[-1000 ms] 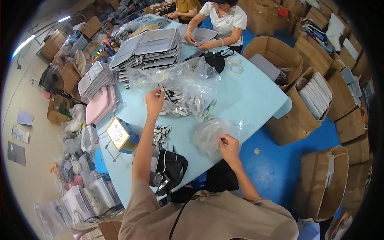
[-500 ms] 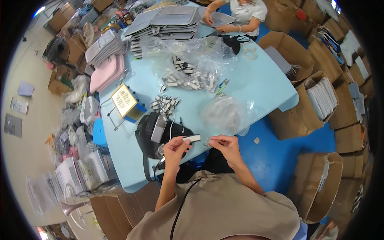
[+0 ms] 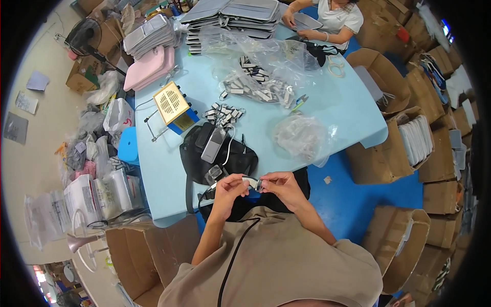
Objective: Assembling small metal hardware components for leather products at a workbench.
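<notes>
Just past the near table edge, my left hand (image 3: pixel 228 194) pinches one end of a short black-and-white strap (image 3: pixel 251 181), which is bent in a curve. My right hand (image 3: pixel 286 190) is closed at the strap's other end, around a small metal ring (image 3: pixel 260 186). Whether the strap passes through the ring is too small to tell. Beyond my hands, a black bag (image 3: pixel 240 159) lies on the table with a grey power bank (image 3: pixel 214 145) and a white cable on it. Similar short pieces form a pile (image 3: pixel 223 115) behind the bag.
A blue device with a gold top (image 3: pixel 172 100) stands left on the light-blue table (image 3: pixel 348 120). Clear plastic bags (image 3: pixel 302 134) lie right, beside small snips (image 3: pixel 300 102). Grey cases (image 3: pixel 235 14) are stacked far back; a co-worker (image 3: pixel 337 20) handles one. Cardboard boxes (image 3: pixel 394 245) flank the table.
My hands have come together, bringing the ring to the strap. The strap, straight before, is now bent. The view has shifted, so the table items appear lower and further right.
</notes>
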Demonstrator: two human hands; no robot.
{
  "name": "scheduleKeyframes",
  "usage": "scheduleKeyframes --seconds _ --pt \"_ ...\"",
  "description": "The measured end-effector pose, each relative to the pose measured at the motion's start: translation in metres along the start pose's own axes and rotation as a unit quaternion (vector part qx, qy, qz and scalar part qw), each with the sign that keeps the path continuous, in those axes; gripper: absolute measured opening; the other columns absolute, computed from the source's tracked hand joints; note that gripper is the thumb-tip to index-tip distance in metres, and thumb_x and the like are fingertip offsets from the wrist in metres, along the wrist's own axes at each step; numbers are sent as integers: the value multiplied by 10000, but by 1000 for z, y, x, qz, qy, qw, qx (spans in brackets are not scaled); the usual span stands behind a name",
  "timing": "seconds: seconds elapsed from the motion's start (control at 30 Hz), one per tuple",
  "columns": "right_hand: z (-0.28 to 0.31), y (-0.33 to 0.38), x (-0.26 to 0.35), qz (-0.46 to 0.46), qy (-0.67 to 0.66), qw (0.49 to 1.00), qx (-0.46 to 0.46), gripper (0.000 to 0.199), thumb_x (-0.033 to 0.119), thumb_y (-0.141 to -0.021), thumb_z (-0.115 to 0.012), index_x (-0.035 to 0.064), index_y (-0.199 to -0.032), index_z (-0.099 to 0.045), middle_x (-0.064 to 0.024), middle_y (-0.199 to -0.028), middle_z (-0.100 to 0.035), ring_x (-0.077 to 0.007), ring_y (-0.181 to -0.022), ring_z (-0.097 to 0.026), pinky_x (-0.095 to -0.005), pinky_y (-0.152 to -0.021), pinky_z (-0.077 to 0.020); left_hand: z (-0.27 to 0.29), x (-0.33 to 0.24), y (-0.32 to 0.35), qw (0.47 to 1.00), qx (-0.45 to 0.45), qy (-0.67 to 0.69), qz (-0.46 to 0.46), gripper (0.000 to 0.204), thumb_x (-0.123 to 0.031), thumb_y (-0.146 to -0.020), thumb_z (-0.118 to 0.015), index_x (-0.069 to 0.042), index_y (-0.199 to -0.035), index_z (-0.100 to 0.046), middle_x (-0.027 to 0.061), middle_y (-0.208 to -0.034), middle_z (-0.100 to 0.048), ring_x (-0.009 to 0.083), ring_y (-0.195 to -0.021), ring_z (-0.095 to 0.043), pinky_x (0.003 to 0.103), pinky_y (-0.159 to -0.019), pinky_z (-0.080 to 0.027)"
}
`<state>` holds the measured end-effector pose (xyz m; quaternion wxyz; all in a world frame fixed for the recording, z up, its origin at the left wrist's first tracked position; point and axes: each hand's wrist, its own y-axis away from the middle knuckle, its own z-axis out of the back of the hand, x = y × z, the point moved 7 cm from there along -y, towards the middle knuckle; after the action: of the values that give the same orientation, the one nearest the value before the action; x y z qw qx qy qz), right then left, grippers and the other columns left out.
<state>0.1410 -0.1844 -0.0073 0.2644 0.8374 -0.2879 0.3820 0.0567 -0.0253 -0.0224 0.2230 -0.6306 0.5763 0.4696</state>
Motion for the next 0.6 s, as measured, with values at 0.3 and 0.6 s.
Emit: scheduleKeyframes --seconds 0.3,0.6 --pt "5 1 -5 -5 -22 1000 8 181 23 -924 -741 -43 -1092 -748 -139 -1006 -752 -185 -859 -727 -296 -789 -604 -5 8 4 997 20 65 30 188 -78 -947 -730 -9 -1118 -690 25 -906 -721 83 -736 -619 232 -677 -463" --pt "-1 -2 -6 10 40 999 17 201 37 -960 -700 -38 -1146 -714 -105 -1062 -737 -137 -953 -683 -273 -814 -564 -18 6 5 996 45 58 41 162 -51 -959 -697 -4 -1113 -678 37 -882 -697 98 -739 -592 245 -680 -460"
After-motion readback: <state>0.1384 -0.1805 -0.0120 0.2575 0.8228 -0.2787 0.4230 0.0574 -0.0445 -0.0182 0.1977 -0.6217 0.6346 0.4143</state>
